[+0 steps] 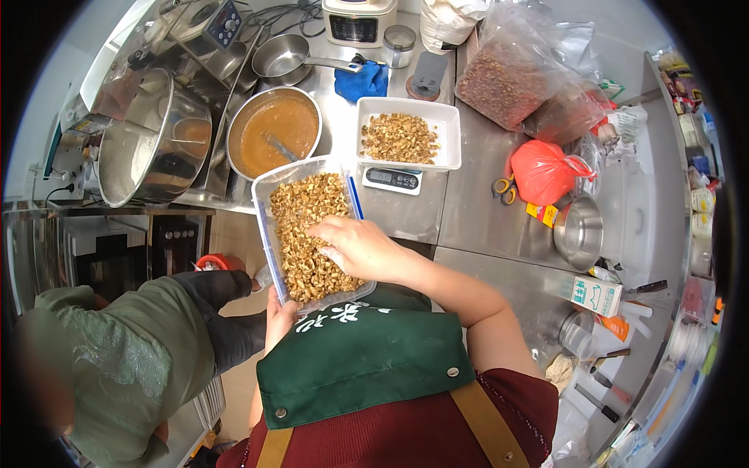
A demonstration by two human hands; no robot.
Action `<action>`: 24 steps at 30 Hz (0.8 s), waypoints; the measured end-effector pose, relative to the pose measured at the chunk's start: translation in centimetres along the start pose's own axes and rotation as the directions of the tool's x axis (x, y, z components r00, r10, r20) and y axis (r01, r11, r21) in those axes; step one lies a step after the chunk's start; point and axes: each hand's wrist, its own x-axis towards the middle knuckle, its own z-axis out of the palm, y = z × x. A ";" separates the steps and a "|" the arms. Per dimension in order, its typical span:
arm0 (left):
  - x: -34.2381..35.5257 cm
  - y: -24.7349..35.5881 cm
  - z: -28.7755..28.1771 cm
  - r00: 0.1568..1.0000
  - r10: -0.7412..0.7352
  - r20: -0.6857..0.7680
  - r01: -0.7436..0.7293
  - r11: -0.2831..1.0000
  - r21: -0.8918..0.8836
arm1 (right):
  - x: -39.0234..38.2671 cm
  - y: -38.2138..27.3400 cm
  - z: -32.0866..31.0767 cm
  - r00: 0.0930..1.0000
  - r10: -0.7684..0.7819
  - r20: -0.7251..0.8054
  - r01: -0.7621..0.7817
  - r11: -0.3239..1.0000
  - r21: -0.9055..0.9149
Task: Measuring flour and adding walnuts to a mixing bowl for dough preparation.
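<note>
A clear plastic container (367, 290) full of chopped walnuts (306, 234) is tilted in front of me. Its near left corner rests in my left hand (279, 318), whose fingers are partly hidden under it. My right hand (355, 248) reaches into the container, fingers curled down among the walnut pieces; the fingertips are partly buried. Beyond it, a white rectangular tub (447, 148) with a layer of walnuts (399, 139) sits on a digital kitchen scale (392, 180). To the left of the tub, a steel bowl (236, 129) contains brown batter (273, 129) and a spatula.
A large steel mixing bowl (125, 160) and a saucepan (281, 58) stand at the far left. Right on the steel counter are a red plastic bag (542, 173), scissors (505, 189), bagged nuts (503, 82) and an empty steel bowl (579, 234). A person in green (140, 351) is close on my left.
</note>
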 end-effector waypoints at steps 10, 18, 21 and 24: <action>0.6 1.3 0.1 1.000 0.009 0.004 -0.009 0.999 0.032 | 0.3 5.9 -4.3 0.874 0.218 -0.434 -0.169 0.974 0.148; 0.3 0.8 -0.1 0.999 0.036 -0.013 -0.036 0.999 0.013 | 2.7 16.9 -10.0 0.817 0.408 -0.407 -0.566 0.701 -0.434; 0.2 0.7 -0.2 0.998 0.049 -0.027 -0.049 0.999 -0.017 | 4.4 16.5 -9.6 0.762 0.598 -0.247 -0.616 0.552 -0.562; 0.0 0.7 0.0 0.998 0.062 -0.020 -0.062 0.998 -0.030 | 5.0 16.7 -8.7 0.799 0.531 -0.281 -0.571 0.525 -0.631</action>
